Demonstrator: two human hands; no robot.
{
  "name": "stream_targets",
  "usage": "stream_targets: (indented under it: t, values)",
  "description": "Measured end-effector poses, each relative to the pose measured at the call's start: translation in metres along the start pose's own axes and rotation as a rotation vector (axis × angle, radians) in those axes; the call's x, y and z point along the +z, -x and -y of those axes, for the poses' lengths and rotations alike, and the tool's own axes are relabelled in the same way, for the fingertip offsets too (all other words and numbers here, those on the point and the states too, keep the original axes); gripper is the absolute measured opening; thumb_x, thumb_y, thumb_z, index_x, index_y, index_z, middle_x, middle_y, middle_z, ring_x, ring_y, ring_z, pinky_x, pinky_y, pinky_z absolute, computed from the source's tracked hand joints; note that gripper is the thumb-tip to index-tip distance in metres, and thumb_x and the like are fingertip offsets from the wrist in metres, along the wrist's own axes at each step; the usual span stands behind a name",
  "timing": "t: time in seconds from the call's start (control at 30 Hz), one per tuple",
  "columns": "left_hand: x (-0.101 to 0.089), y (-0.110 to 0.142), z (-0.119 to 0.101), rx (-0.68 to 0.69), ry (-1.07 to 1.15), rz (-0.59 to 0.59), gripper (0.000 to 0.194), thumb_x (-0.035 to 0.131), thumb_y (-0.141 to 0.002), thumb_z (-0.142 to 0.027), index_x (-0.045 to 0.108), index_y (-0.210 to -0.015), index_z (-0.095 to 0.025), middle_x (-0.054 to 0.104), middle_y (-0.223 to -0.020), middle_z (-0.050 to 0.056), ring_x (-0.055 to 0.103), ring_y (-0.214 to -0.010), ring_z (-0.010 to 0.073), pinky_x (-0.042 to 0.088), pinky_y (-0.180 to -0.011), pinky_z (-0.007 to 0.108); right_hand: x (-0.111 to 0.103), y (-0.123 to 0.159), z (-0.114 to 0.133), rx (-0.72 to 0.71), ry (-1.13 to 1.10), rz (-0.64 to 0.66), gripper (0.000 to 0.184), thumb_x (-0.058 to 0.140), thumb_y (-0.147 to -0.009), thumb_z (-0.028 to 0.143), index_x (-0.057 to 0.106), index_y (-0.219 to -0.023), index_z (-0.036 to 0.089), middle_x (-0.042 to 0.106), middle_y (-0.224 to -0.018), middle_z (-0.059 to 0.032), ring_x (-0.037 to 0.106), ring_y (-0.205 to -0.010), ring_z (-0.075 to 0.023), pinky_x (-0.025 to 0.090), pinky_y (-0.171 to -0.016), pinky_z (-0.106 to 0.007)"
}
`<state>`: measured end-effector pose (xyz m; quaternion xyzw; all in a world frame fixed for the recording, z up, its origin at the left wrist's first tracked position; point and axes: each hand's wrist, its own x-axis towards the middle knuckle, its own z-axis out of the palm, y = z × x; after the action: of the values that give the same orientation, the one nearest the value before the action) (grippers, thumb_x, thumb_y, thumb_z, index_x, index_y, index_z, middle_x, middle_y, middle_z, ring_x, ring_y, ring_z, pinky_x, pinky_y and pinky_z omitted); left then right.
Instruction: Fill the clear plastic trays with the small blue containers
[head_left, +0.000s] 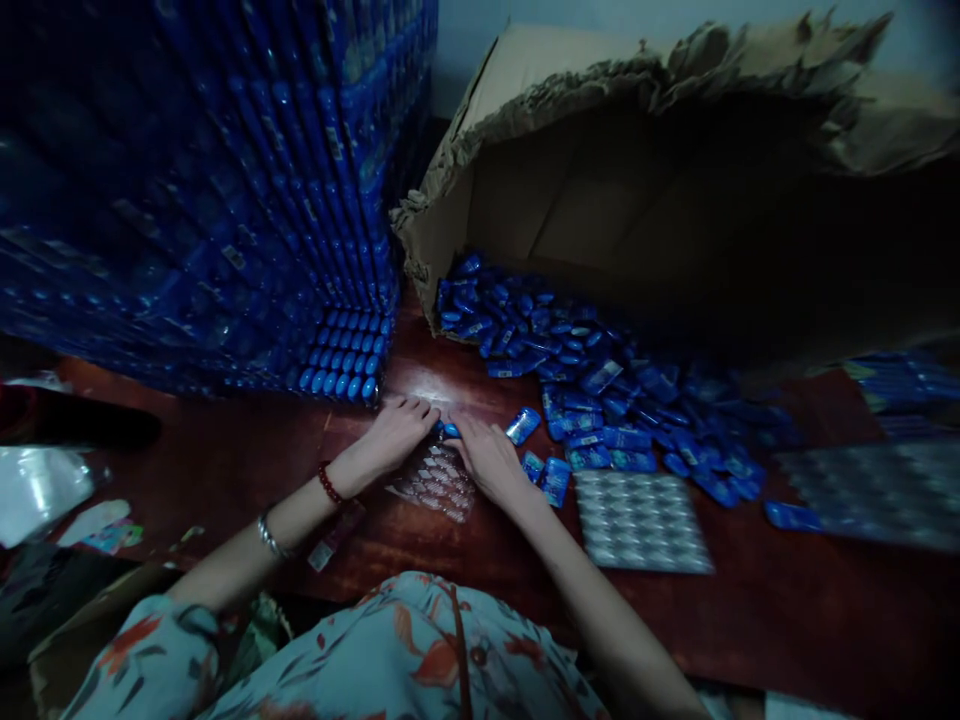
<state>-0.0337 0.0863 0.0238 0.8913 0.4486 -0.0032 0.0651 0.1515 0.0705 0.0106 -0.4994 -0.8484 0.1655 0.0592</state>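
Note:
A clear plastic tray with rows of moulded cells lies on the table in front of me. At its far edge, small blue packs show between my two hands. My left hand is closed, its fingertips against the blue there. From the other side my right hand grips a blue pack between thumb and fingers; the fingers partly hide it. Close to my right hand lie a few loose blue packs. Another tray, greyish and celled, rests to the right.
A torn cardboard box lies on its side, blue packs spilling from it. Tall stacks of filled blue trays stand at left. More celled trays are at far right. Plastic wrapping lies left on the reddish table.

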Motion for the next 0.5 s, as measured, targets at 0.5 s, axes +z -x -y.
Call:
stream_targets:
  t: [0.5]
  values:
    - [0.052, -0.058, -0.158, 0.078, 0.114, 0.086, 0.033, 0.046, -0.083, -0.009, 0.051, -0.114, -0.015, 0.048, -0.125, 0.014, 0.047, -0.111, 0.0273, 0.046, -0.085, 0.038, -0.043, -0.001, -0.091, 0.046, 0.207, 0.216, 0.041, 0.048, -0.078, 0.005, 0.063, -0.111, 0.025, 0.054, -0.119, -0.0071, 0.046, -0.106, -0.0237, 0.039, -0.081, -0.033]
